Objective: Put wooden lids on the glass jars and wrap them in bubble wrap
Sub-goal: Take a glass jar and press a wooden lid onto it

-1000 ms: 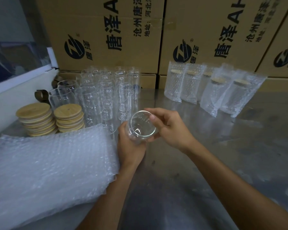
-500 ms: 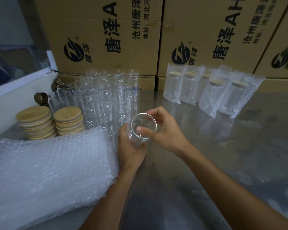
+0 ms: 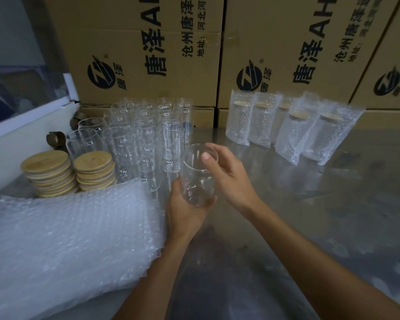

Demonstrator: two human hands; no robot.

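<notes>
Steel counter [image 3: 286, 262], dull and smudged, carries everything. Nearest on the left lies a thick stack of bubble wrap [image 3: 62, 239], its right edge touching the left forearm.

Left hand [image 3: 185, 211] grasps a bare glass jar [image 3: 198, 174] from below, fingers curled round the base, forearm coming up from the near edge. Jar is lifted off the counter and tilted, mouth facing up and slightly toward the camera. Right hand [image 3: 229, 176] comes in from the near right, thumb pressed over the rim, fingers curled round the far side of the upper wall, so both hands hold the one jar. No lid on it yet.

Judgement on the step: jar is being readied for its lid. Best to keep the left grip low and firm, since bare glass is slick, and free the right hand for the lid. Level the mouth first so the lid seats flat, not cocked. Press evenly; glass above steel would not forgive a slip.

Further left, just past the bubble wrap, two stacks of wooden lids [image 3: 72, 172] sit side by side. The reach crosses in front of the empty jars [image 3: 148, 139] clustered behind, so go low and near. Far right, wrapped jars [image 3: 286, 125] stand in a loose row, lidded. Cardboard boxes [image 3: 148, 49] wall off the back.
</notes>
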